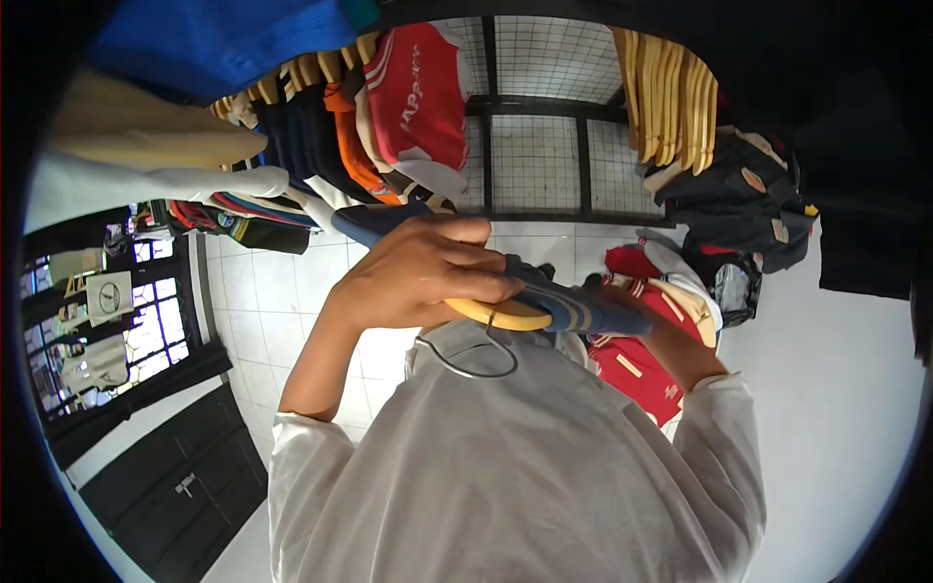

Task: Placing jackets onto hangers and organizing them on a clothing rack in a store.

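My left hand [430, 273] grips a yellow wooden hanger [503, 313] near its middle, just in front of my chest. The metal hook [481, 375] points toward my white shirt [466, 452]. On the hanger is a blue garment [601, 310] with pale stripes along its ribbed edge. Its other shoulder [379, 222] juts out past my left hand. My right forearm [674, 342] reaches behind the garment's right end, which hides most of that hand, so its grip is not visible.
Jackets hang on a rack at upper left, among them a red jacket [415, 95]. Several bare wooden hangers [667, 102] hang at upper right beside a dark jacket [736, 197]. Red jackets [641, 364] lie on the floor near a black plastic bag [735, 288]. A wire-grid panel [536, 164] stands ahead.
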The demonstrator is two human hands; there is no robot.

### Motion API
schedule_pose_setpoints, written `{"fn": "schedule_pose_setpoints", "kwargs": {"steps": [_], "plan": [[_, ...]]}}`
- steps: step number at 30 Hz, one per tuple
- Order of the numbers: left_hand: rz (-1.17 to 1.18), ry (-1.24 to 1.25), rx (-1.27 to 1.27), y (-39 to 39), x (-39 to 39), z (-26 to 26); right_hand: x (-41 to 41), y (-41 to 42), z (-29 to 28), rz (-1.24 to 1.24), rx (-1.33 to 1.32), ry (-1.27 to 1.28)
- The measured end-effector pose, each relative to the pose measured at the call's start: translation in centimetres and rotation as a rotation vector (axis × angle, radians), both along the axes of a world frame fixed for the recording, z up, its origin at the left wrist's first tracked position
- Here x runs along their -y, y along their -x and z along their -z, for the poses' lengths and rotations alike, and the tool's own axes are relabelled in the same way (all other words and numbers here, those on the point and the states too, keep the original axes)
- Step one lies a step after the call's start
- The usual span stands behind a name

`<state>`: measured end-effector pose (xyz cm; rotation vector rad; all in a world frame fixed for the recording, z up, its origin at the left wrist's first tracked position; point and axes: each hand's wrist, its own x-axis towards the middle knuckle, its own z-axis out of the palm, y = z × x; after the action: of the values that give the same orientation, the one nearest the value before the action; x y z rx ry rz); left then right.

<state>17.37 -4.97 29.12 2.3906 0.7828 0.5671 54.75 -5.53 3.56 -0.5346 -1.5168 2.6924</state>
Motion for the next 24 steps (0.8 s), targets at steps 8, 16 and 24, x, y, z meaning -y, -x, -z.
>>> {"fn": "schedule_pose_setpoints", "kwargs": {"steps": [8, 16, 24], "plan": [[0.047, 0.082, 0.052, -1.1, 0.0, 0.4, -2.2, 0.6, -2.6, 0.055, 0.493, 0.066], [0.163, -0.08, 0.155, -5.0, -5.4, 0.5, -10.9, 0.8, -18.4, 0.092, 0.007, -0.454], [-0.317, -0.465, 0.173, -6.2, -10.9, 2.3, -6.5, 5.9, -19.8, 0.653, 0.273, -0.908]]}}
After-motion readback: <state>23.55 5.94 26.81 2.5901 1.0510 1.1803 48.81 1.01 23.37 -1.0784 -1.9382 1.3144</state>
